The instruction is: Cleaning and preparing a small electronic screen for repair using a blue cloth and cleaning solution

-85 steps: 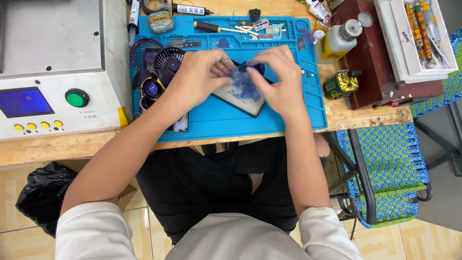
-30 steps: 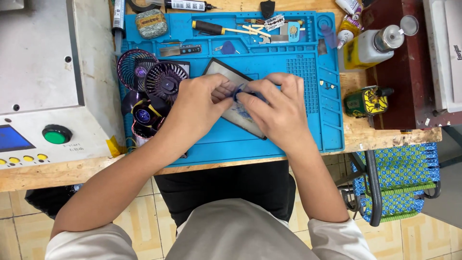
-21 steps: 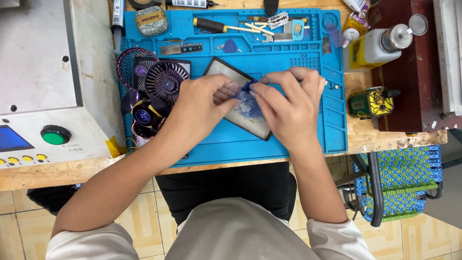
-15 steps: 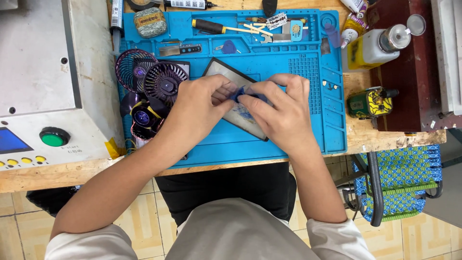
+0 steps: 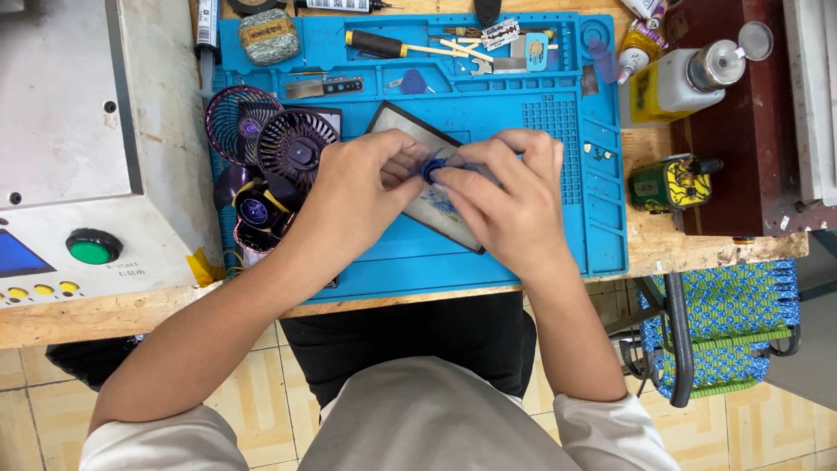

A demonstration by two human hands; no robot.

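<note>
Both hands meet over the middle of the blue silicone work mat (image 5: 523, 253) on the wooden bench. Left hand (image 5: 357, 187) and right hand (image 5: 510, 205) are each pinched narrow on a small blue piece of thin crumpled film (image 5: 433, 166), fingertips nearly touching across it. Directly beneath lies a flat rectangular glass-fronted panel with a dark frame (image 5: 410, 131), tilted diagonally on the mat, mostly hidden by the hands. Judged handling: film is light, soft, limp, likely clingy; best taken at an edge or corner with fingertip pinch. Panel looks thin, stiff, smooth and breakable; best held by its edges, kept flat, no flexing, no pressing on the face. Left of the hands: small purple fan grilles and motor parts (image 5: 292, 148), close to the left wrist. Along the mat's top trays: black-handled screwdriver (image 5: 379, 42), blades, small picks. Right, off the mat: white dispenser bottle with metal pump top (image 5: 689, 78) and a green-yellow small device (image 5: 667, 183). Grey machine with green button (image 5: 91, 247) at far left.
</note>
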